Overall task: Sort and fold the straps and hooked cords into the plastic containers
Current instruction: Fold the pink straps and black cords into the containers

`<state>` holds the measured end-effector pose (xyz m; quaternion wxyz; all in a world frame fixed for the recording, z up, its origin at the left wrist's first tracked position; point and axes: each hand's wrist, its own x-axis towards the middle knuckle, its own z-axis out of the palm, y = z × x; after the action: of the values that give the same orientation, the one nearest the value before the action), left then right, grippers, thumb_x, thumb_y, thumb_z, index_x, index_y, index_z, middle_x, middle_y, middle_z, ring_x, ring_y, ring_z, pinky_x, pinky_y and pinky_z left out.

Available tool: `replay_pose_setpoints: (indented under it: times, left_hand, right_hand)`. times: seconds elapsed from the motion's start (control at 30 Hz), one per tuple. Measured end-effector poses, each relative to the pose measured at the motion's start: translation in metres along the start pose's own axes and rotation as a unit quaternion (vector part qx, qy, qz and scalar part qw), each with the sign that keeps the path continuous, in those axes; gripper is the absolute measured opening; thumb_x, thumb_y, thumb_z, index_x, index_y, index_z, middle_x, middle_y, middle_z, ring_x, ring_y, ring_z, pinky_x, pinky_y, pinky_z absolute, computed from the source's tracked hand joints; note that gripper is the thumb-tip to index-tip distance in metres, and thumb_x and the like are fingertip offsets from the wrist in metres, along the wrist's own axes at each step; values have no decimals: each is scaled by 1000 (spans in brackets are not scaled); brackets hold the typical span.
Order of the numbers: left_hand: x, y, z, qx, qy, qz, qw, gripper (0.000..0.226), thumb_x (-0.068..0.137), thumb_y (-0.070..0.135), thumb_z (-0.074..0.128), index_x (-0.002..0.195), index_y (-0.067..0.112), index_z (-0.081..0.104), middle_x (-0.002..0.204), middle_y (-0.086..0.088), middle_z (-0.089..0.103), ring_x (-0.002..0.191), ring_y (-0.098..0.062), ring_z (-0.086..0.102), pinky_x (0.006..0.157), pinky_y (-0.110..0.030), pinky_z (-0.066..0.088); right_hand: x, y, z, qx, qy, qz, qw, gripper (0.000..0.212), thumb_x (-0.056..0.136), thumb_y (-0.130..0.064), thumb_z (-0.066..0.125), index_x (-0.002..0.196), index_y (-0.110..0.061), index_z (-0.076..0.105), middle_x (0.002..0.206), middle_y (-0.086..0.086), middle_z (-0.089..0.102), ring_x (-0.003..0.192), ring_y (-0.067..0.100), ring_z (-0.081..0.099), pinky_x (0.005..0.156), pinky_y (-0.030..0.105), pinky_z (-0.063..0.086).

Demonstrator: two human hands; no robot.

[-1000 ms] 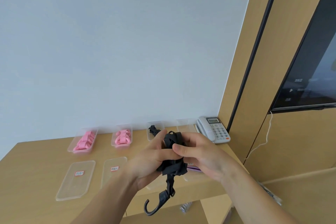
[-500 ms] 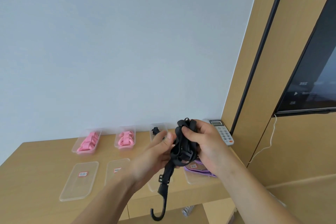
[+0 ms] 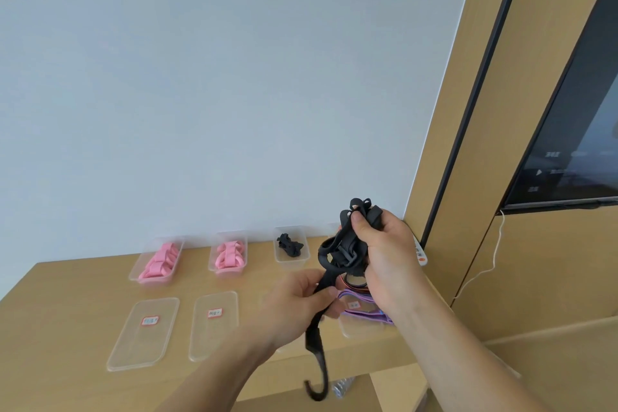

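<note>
Gripping a bunched black cord (image 3: 347,244) above the counter's (image 3: 67,311) right end, the right hand (image 3: 384,247) curls round the folded loops, thumb on top. The left hand (image 3: 297,304) pinches the cord's loose tail lower down; its hook (image 3: 316,385) hangs past the front edge. Along the back edge stand two tubs (image 3: 157,264) of pink straps (image 3: 230,254) and a tub (image 3: 290,259) with a black cord. Two lids (image 3: 143,334) lie nearer the front. Purple straps (image 3: 364,308) lie on a lid under the right wrist.
</note>
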<state>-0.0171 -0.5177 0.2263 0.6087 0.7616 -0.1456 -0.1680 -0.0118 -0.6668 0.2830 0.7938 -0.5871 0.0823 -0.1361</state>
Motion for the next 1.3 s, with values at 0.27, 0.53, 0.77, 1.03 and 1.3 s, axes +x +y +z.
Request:
replay_pose_setpoints:
  times: [0.27,0.53,0.77,1.03,1.3]
  left_hand:
    - [0,13,17,-199,70,-100,972,19,104,15,54,110,14,72,79,-11,72,75,-25,69,65,-44,63]
    - [-5,7,16,-211,-15,-103,972,23,96,3,56,113,1,71,97,-19,76,84,-31,71,70,-42,58]
    - [-9,12,16,-398,-56,-108,909,45,93,29,62,124,-5,68,109,-23,69,96,-36,68,89,-51,57]
    - [-7,20,10,-508,-27,-114,853,56,99,53,53,131,10,68,134,-12,68,130,-31,61,115,-51,40]
    - [-1,17,1,-549,-22,-81,832,37,97,26,65,128,4,64,127,-14,70,120,-32,67,105,-50,50]
  right_hand:
    - [-9,21,10,-49,50,-156,985,36,94,-6,66,107,-39,68,112,-9,72,111,15,67,101,48,53]
    - [-12,32,3,-90,51,-181,978,22,85,-19,68,96,-37,66,103,-5,71,104,20,68,96,53,54]
    - [-20,34,-2,-161,9,-229,960,28,92,-2,66,103,-27,62,98,-15,67,99,8,65,88,24,51]
    - [-28,45,1,-285,-36,-270,919,30,88,-2,69,103,-26,59,99,-18,64,98,4,63,82,18,50]
    - [-41,57,-12,-395,-152,-330,844,49,77,-11,73,121,-26,58,130,-13,57,135,6,45,103,27,45]
